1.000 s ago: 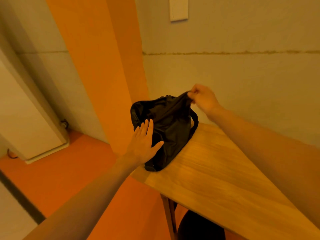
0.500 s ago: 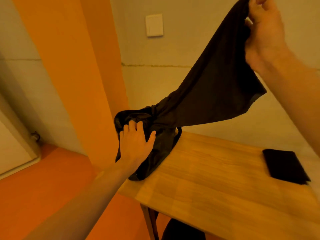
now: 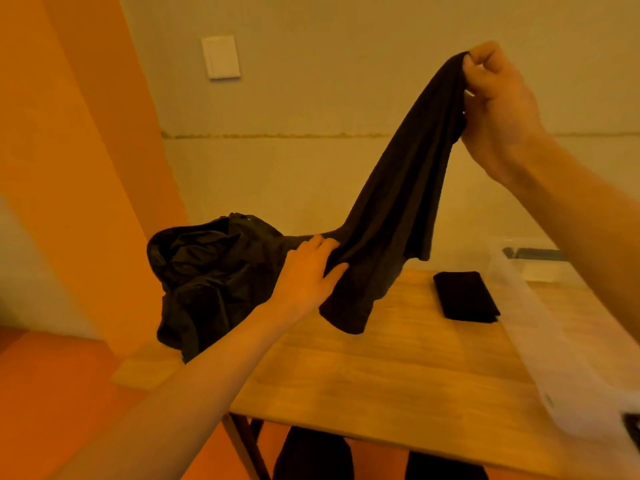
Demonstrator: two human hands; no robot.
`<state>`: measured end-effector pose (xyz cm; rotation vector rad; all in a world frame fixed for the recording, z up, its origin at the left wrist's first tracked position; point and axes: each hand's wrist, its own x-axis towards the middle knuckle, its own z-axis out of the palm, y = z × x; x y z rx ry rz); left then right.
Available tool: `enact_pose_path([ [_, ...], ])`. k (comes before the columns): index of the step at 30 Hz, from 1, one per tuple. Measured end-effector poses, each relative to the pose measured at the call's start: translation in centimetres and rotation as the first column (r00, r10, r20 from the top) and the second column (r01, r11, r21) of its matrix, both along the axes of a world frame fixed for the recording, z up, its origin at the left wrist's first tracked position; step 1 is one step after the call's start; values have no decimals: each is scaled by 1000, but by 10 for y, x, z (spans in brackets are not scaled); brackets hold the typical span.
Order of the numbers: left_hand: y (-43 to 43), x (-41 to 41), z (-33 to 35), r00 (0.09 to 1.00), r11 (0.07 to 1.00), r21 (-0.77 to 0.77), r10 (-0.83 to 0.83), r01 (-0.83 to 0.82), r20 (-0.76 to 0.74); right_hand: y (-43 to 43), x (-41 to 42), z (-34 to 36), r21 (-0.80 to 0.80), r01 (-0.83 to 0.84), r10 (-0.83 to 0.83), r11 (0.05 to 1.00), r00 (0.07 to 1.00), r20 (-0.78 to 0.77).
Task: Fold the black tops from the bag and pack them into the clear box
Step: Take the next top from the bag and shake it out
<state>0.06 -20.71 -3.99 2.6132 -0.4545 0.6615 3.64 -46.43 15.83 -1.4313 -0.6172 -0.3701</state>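
Two bare hands are working over a wooden table point(image 3: 381, 375). One, the right hand point(image 3: 498, 112), is holding a black top point(image 3: 398, 209) raised high above the far edge of the table; its fingers and thumb are curling tightly round a bunched end of the cloth, pinching it fast. Cloth is hanging from that grip in a long slanting drape, its lower end trailing down to the mouth of a black bag point(image 3: 207, 278) and a loose fold dangling just above the tabletop. The bag is sitting crumpled at the far left corner of the table, part of it overhanging the left edge. The left hand point(image 3: 304, 275) is lying on the bag's right side where the top is leaving it, fingers nearly straight and thumb spread, pressing down rather than clasping, with the cloth gathering in the fork between thumb and forefinger. A second black top, folded point(image 3: 464, 301) into a flat rectangle, is lying on the table near the far edge, toward the right and well apart from the bag. A clear box point(image 3: 540, 323) is running along the right edge, blurred; its contents cannot be made out. A pale wall plate point(image 3: 220, 57) is showing on the wall behind the table.
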Motion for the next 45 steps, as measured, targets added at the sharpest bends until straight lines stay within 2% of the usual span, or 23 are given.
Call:
enact_pose_path([
  [2, -11, 2, -2, 995, 996, 7, -85, 85, -44, -14, -10, -1, -76, 43, -42, 996, 999, 14],
  [4, -21, 5, -4, 991, 995, -45, -98, 94, -95, -25, -16, -7, -167, 66, -67, 984, 998, -1],
  [7, -44, -1, 7, 972, 954, -287, -146, 88, -187, -31, -19, -30, -325, 52, -76, 944, 995, -62],
  [10, -80, -18, 22, 845, 865, -475, -369, 161, -387, -25, -25, -53, -453, 42, -90, 890, 992, -85],
  [12, -101, -24, 20, 820, 823, -535, -434, 191, -374, -18, -30, -61, -516, 20, -65, 857, 996, -69],
  [14, -112, -28, 16, 843, 733, -661, -450, 160, -295, -11, -34, -63, -569, 27, -47, 822, 999, -19],
  [17, -112, -34, 14, 868, 574, -817, -436, 63, -240, -16, -37, -56, -595, 108, -116, 796, 993, 25],
  [19, -99, -36, 12, 897, 579, -814, -382, 44, -223, -27, -35, -52, -597, 104, -163, 796, 986, -45],
  [22, -74, -34, 3, 937, 689, -724, -281, 48, -205, -40, -28, -57, -587, 39, -189, 809, 962, -196],
  [23, -69, -36, 4, 952, 689, -724, -235, 20, -198, -41, -25, -61, -594, 13, -189, 805, 954, -235],
  [27, -54, -41, 13, 957, 542, -837, -198, -75, -214, -40, -18, -79, -621, -98, -166, 777, 920, -354],
  [30, -39, -41, 17, 978, 512, -858, -158, -39, -139, -36, -17, -90, -697, -26, -266, 717, 914, -307],
  [33, -29, -41, 22, 992, 525, -850, -79, -39, -94, -26, -23, -98, -754, -25, -301, 656, 908, -292],
  [35, -30, -40, 25, 991, 506, -860, -70, -62, -113, -15, -30, -109, -746, -28, -298, 666, 906, -299],
  [39, -35, -34, 17, 954, 378, -910, -167, -173, -251, 24, -50, -143, -741, 67, -383, 668, 885, -265],
  [40, -37, -34, 13, 939, 372, -903, -174, -215, -295, 34, -57, -154, -736, 35, -377, 676, 875, -304],
  [42, -42, -38, 5, 912, 381, -884, -192, -272, -364, 52, -68, -174, -634, -128, -287, 763, 811, -509],
  [44, -41, -41, -2, 892, 383, -876, -221, -293, -395, 61, -71, -193, -423, -213, -171, 881, 689, -704],
  [45, -39, -44, -5, 884, 372, -881, -248, -292, -397, 63, -70, -198, -316, -175, -130, 933, 653, -746],
])
